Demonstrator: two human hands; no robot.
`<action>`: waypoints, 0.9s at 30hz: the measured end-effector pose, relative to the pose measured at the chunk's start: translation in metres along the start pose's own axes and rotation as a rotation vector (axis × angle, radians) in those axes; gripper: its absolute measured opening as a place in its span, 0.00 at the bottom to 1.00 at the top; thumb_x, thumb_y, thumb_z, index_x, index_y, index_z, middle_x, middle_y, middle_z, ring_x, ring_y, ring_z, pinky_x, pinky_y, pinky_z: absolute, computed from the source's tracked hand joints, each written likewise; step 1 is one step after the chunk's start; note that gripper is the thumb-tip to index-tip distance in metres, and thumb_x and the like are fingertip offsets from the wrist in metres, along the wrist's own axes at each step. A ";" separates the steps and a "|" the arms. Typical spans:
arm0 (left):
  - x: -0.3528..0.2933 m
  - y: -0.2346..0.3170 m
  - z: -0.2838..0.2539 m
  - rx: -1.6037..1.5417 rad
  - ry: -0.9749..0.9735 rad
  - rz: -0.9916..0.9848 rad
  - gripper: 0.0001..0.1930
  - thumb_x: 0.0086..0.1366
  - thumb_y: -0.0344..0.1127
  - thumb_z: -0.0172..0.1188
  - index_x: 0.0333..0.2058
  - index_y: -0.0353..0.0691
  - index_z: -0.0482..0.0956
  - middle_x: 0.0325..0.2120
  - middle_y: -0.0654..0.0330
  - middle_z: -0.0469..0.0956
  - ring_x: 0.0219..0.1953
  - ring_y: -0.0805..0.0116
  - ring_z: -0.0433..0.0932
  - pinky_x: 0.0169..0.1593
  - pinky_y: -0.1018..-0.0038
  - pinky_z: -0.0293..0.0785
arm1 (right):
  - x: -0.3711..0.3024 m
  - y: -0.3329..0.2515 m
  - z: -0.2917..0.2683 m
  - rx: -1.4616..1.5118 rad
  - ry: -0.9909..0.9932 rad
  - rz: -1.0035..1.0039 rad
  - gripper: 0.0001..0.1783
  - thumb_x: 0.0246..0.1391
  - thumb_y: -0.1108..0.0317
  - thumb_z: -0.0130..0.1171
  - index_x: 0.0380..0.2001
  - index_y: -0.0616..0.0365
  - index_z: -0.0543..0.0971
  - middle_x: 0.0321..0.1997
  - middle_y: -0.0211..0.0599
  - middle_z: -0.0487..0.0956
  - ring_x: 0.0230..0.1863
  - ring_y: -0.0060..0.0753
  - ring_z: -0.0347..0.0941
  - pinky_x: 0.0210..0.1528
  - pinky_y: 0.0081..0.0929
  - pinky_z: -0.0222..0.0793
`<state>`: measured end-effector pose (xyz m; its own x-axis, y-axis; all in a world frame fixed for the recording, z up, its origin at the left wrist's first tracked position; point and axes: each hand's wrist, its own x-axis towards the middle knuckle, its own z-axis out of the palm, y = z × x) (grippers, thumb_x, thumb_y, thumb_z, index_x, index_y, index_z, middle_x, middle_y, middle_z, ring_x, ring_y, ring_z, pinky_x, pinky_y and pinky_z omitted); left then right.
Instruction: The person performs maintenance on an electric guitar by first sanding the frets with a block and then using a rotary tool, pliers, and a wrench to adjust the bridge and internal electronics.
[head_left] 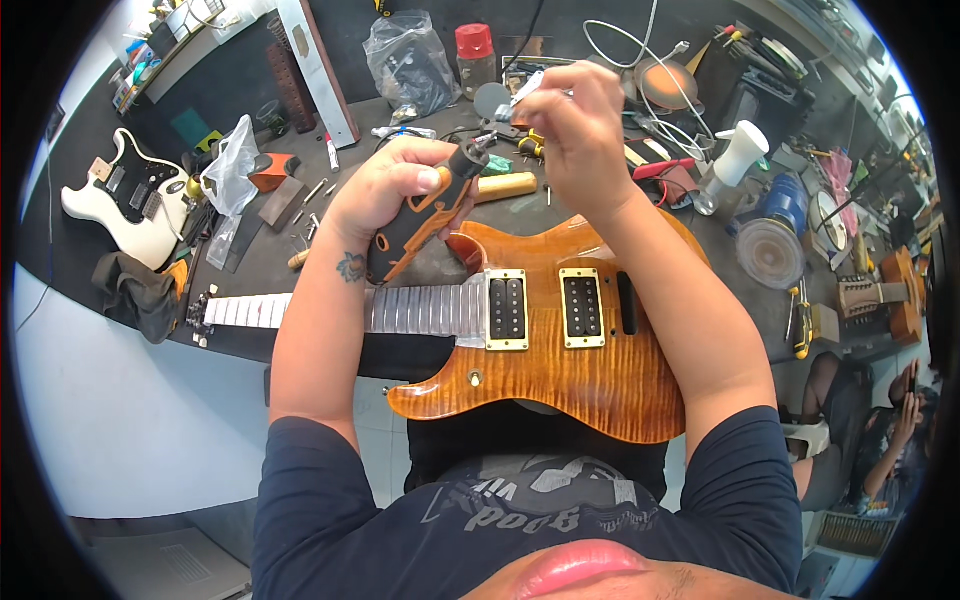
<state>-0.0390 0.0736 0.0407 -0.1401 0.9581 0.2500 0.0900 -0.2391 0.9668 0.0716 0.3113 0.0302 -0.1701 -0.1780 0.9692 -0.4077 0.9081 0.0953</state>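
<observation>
My left hand (395, 185) is wrapped round an orange and black handheld rotary tool (412, 228), its dark nose tilted up to the right. Just beyond that nose, my right hand (580, 125) is raised with fingers pinched on a small whitish piece, mostly hidden by the fingers. A grey round disc (492, 101) shows beside those fingertips; whether it is held or lies behind, I cannot tell. Below both arms lies an amber electric guitar (450, 395) with two black pickups in gold frames. Pale covering masks parts of its fretboard (420, 309), and my left forearm crosses the neck.
A white guitar body (125, 215) lies at the left of the dark bench. Along the back are a clear plastic bag (410, 62), a red-capped jar (476, 55) and white cables. At right stand a white-and-clear device (735, 160) and a blue container (785, 205). Another person (895, 435) sits at far right.
</observation>
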 end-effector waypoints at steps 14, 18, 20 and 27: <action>0.003 -0.005 -0.011 -0.009 0.263 0.001 0.24 0.62 0.49 0.63 0.44 0.29 0.82 0.29 0.55 0.81 0.28 0.66 0.83 0.33 0.70 0.82 | 0.018 0.012 -0.032 1.490 -0.003 0.967 0.23 0.67 0.70 0.48 0.56 0.76 0.79 0.51 0.55 0.85 0.55 0.48 0.82 0.63 0.42 0.76; 0.000 -0.008 -0.015 0.009 0.291 0.049 0.20 0.68 0.45 0.59 0.44 0.29 0.83 0.30 0.55 0.82 0.29 0.69 0.80 0.35 0.72 0.79 | 0.017 0.012 -0.032 1.626 -0.228 1.031 0.24 0.67 0.66 0.50 0.60 0.70 0.76 0.50 0.49 0.85 0.52 0.44 0.83 0.64 0.41 0.76; 0.001 -0.007 -0.015 0.035 0.296 0.044 0.20 0.69 0.45 0.60 0.44 0.30 0.83 0.29 0.56 0.82 0.29 0.69 0.80 0.35 0.72 0.78 | 0.012 0.013 -0.030 1.389 -0.407 1.076 0.16 0.65 0.74 0.52 0.55 0.62 0.76 0.45 0.42 0.85 0.48 0.33 0.84 0.57 0.31 0.81; 0.003 -0.013 -0.021 0.062 0.242 0.015 0.25 0.64 0.50 0.65 0.44 0.30 0.82 0.31 0.57 0.81 0.30 0.67 0.83 0.34 0.69 0.82 | 0.004 0.011 -0.019 1.159 -0.561 1.121 0.14 0.72 0.58 0.63 0.48 0.58 0.81 0.33 0.24 0.79 0.24 0.10 0.58 0.26 0.14 0.50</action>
<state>-0.0609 0.0763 0.0296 -0.3698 0.8869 0.2766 0.1528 -0.2356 0.9598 0.0832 0.3275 0.0391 -0.9741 -0.0237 0.2248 -0.2246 -0.0133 -0.9744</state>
